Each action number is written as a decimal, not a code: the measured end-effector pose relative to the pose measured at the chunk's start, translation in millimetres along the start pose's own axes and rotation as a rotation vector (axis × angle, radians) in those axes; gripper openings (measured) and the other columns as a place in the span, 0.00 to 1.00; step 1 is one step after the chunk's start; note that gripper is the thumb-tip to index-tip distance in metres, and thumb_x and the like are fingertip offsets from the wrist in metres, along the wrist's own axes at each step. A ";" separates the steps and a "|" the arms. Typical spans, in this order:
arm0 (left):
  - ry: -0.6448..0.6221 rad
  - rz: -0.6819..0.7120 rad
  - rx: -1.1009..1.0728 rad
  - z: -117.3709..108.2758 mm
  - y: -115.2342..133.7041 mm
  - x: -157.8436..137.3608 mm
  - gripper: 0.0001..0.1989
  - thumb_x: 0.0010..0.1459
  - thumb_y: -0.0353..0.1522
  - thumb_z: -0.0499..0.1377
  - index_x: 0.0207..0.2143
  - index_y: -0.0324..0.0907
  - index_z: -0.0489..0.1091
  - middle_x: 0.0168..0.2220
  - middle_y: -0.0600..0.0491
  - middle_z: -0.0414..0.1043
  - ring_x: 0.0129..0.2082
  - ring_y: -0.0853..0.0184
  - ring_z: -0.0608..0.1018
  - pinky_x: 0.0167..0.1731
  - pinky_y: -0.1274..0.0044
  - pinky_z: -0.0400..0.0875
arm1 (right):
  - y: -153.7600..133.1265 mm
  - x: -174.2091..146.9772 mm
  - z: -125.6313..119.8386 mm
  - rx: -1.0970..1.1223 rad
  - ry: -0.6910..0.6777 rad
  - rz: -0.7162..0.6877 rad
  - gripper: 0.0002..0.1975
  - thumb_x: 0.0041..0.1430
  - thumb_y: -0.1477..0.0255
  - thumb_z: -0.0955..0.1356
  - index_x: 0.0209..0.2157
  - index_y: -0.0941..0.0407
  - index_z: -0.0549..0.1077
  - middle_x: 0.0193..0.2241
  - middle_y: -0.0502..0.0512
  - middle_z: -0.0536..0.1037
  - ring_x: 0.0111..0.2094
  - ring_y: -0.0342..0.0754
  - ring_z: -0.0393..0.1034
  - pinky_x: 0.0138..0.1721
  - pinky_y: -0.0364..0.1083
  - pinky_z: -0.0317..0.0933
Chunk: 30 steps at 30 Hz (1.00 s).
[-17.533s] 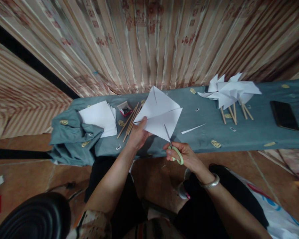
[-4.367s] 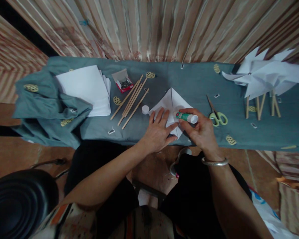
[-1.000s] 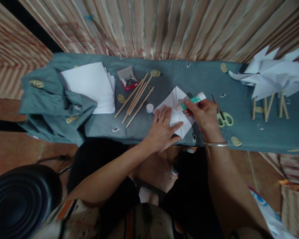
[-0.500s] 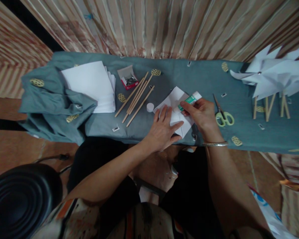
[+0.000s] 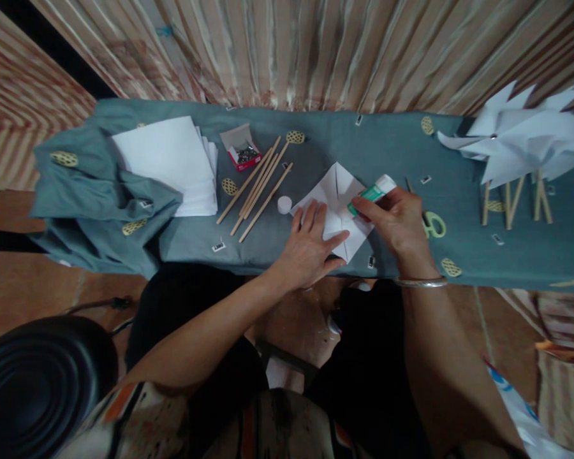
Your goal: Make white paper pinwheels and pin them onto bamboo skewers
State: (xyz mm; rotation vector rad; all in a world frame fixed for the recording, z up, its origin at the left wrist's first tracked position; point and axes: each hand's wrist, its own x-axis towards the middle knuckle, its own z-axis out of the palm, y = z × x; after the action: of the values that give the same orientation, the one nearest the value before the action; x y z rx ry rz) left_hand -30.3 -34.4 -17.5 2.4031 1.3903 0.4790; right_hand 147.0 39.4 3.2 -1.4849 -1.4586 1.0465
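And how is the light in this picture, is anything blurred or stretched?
Head view: dim, soft light without strong glare, the square white paper sheet standing out against the grey-green patterned cloth; head view too: print on the green-and-white glue stick too soft to read, the white paper pinwheels at right seemingly stretched by the lens.

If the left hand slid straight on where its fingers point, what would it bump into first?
Past the paper beneath it, the left hand would probably meet the curtain beyond the cloth; depth is unclear, but the sticks seem off that line.
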 end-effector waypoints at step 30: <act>0.043 0.069 0.003 -5.1 -2.2 -3.5 0.30 0.60 0.43 0.59 0.62 0.45 0.59 0.69 0.39 0.46 0.70 0.48 0.46 0.62 0.48 0.44 | -4.6 1.5 -12.3 0.392 -0.043 0.105 0.14 0.50 0.56 0.71 0.29 0.52 0.72 0.23 0.49 0.75 0.25 0.45 0.71 0.28 0.46 0.69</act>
State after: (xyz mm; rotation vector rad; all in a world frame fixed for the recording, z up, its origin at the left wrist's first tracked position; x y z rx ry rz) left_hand -35.9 -35.9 -14.4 2.4632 1.3301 0.5501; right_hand 157.0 41.2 11.8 -1.2706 -1.1305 1.3481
